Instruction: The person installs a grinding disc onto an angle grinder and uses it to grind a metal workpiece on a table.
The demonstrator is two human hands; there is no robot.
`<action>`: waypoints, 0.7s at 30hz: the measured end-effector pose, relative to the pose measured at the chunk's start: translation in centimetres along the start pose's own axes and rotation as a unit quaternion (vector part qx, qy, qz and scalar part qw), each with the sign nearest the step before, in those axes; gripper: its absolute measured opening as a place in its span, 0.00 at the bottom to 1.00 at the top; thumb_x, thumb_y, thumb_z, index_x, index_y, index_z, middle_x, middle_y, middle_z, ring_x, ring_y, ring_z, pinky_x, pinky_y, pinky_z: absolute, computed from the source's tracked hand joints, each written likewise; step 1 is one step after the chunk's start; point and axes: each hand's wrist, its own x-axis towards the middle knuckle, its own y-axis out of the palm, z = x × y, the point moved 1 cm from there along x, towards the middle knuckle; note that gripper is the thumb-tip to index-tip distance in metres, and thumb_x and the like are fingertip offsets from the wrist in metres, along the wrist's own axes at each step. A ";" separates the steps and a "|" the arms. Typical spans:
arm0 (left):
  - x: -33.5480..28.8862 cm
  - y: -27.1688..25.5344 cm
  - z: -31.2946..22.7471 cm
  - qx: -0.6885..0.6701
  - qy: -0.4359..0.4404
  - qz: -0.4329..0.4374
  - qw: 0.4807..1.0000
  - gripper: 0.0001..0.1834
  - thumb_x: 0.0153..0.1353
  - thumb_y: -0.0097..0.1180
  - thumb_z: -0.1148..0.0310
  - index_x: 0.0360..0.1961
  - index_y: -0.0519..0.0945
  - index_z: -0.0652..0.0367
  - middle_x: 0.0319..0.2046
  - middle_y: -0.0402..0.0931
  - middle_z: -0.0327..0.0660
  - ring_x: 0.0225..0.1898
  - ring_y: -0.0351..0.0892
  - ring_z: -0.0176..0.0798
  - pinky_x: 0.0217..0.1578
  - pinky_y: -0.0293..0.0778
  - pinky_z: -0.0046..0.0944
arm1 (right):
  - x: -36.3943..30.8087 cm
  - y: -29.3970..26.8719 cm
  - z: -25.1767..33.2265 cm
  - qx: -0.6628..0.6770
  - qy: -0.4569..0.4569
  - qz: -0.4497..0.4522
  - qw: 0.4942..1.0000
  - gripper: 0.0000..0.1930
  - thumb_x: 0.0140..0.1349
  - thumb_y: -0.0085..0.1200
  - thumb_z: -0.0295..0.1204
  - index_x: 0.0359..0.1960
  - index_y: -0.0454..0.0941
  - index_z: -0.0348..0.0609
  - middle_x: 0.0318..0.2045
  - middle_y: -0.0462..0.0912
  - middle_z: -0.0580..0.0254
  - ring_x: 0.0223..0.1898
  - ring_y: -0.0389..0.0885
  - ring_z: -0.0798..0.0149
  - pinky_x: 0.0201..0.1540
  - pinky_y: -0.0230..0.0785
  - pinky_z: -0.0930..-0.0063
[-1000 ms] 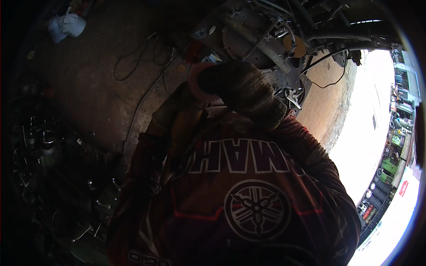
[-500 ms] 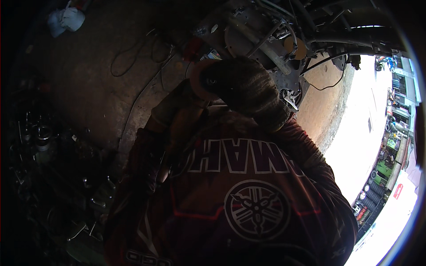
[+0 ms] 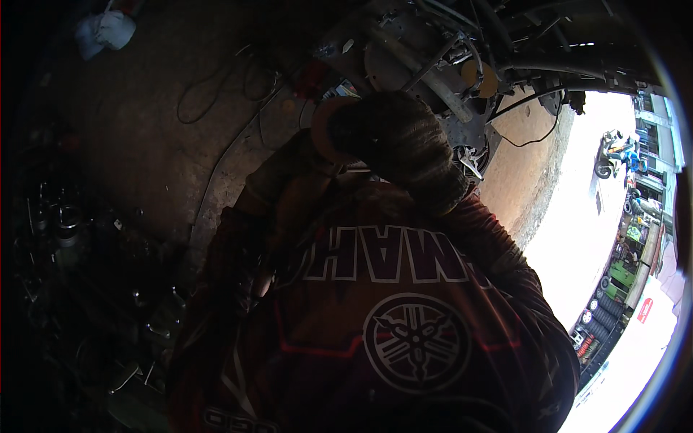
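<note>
A round brown disc (image 3: 328,130) is held in front of my chest, its left rim showing beyond my right hand. My right hand (image 3: 408,141), in a dark, worn glove, is closed over the disc's right side and hides its middle. Beside the disc's lower left is my left hand (image 3: 292,169), also gloved and bent inward as if closed. Deep shadow hides its fingers and what they hold. Whether a tool sits behind the disc cannot be made out.
Beyond my hands stands dark metalwork with tubes (image 3: 433,79) and another round tan disc (image 3: 480,78). A thin cable (image 3: 231,148) winds over the floor. Shadowed metal parts (image 3: 68,224) lie at left. A motorbike (image 3: 613,155) is on the bright street at right.
The motorbike has come farther into view on the street. My right glove now covers the disc's hub, which showed before. My arms have barely moved.
</note>
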 end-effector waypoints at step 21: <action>0.5 0.0 -0.3 0.024 0.006 0.014 1.000 0.36 0.42 0.80 0.66 0.54 0.79 0.64 0.47 0.84 0.49 0.48 0.86 0.44 0.48 0.82 0.42 | -0.2 -0.7 -0.4 -0.043 -0.009 0.005 0.999 0.25 0.62 0.68 0.36 0.61 0.80 0.44 0.52 0.84 0.51 0.52 0.84 0.51 0.53 0.79 0.59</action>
